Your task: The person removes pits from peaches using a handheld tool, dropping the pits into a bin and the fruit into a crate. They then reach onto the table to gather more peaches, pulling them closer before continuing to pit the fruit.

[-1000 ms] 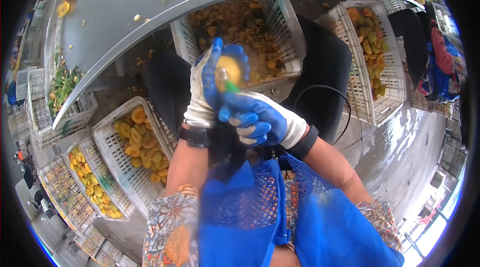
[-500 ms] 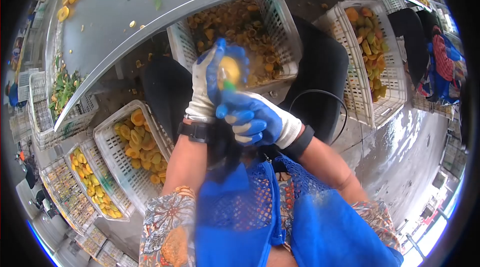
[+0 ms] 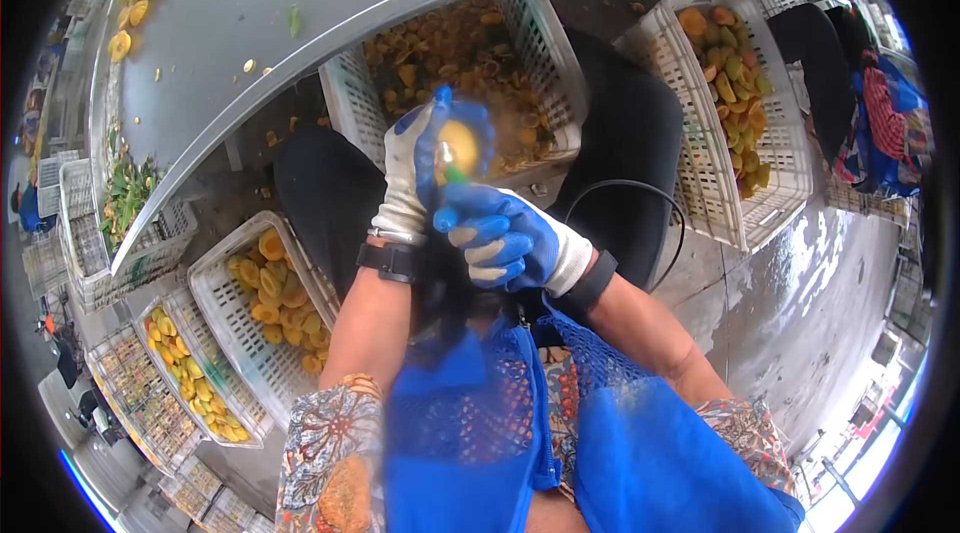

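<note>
Left hand [image 3: 415, 168]: blue-coated glove, grip curled round a yellow fruit [image 3: 458, 145]. The fruit is held up in front of the body, just below the rim of the desk [image 3: 250, 23] and over the scrap crate [image 3: 345, 98].

Right hand [image 3: 510, 238]: same glove type, grip clenched on a green-handled tool [image 3: 455, 175]. The tool's working end meets the lower side of the fruit. The blade is hidden by fruit and fingers.

Containers, all white slatted plastic, on the floor:
- Scrap crate, under the desk rim and directly behind the hands. It holds brown-orange pits and trimmings, heaped over most of its floor.
- Right crate [image 3: 700, 153], beyond the person's right knee. It holds mixed orange and green fruit, whole or in large pieces, piled toward the far end. The near end shows bare lattice.
- Halves crate [image 3: 230, 338], beside the left knee. It holds yellow-orange cut halves, roughly one layer deep, along its inner side.
- Small-piece crate [image 3: 175, 318], just beside the halves crate on its outer side. It holds smaller yellow pieces in a band down its length.
- Leaf crate [image 3: 165, 228], under the desk's left end. It holds green leaves.
- More crates lie further left; their contents are too small to tell.

Desk: grey metal with a few loose pits scattered on it. Yellow fruit pieces [image 3: 135, 8] lie at its far left corner.
</note>
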`<state>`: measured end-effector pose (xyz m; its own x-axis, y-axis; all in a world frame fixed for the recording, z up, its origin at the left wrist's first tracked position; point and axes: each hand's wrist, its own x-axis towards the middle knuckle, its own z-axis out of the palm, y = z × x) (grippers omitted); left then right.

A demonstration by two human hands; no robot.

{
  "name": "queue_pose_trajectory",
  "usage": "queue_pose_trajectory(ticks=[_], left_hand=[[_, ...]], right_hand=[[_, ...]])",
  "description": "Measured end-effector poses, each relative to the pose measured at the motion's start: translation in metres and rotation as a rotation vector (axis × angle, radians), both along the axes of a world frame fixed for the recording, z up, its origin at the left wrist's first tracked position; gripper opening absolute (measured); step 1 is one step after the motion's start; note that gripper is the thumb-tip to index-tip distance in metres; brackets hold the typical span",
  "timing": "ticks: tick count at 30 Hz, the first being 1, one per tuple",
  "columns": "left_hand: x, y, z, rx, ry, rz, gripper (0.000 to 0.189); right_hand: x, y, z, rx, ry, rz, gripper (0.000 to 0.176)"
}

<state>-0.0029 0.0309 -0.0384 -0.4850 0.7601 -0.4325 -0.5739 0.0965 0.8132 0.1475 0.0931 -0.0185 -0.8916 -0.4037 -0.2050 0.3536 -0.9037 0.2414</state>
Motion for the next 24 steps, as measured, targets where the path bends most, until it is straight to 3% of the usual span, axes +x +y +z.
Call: queue_pose_trajectory(ticks=[4, 7, 12, 15, 18, 21, 24], left_hand=[[0.002, -0.004, -0.009, -0.111, -0.066, -0.030, 0.047], [-0.005, -0.014, 0.000, -0.047, 0.143, -0.340, 0.047], [-0.010, -0.003, 0.017, -0.082, -0.069, -0.316, 0.044], [-0.004, 0.002, 0.002, 0.047, -0.220, -0.220, 0.042], [-0.004, 0.008, 0.008, 0.018, -0.298, -0.236, 0.041], [-0.001, 0.012, 0.004, 0.095, -0.458, -0.094, 0.041], [0.001, 0.013, -0.014, 0.099, -0.479, -0.041, 0.042]], right_hand=[[0.004, 0.005, -0.007, 0.086, -0.056, 0.108, 0.034], [0.012, 0.003, -0.009, 0.099, -0.064, 0.144, 0.033], [0.009, 0.000, -0.007, -0.053, 0.019, 0.030, 0.037], [0.010, -0.001, -0.012, -0.137, 0.091, -0.040, 0.039], [0.014, 0.002, -0.001, -0.095, -0.036, -0.092, 0.039], [0.007, 0.000, -0.016, -0.221, 0.183, -0.129, 0.038], [0.010, -0.001, -0.018, -0.235, 0.118, -0.179, 0.038]])
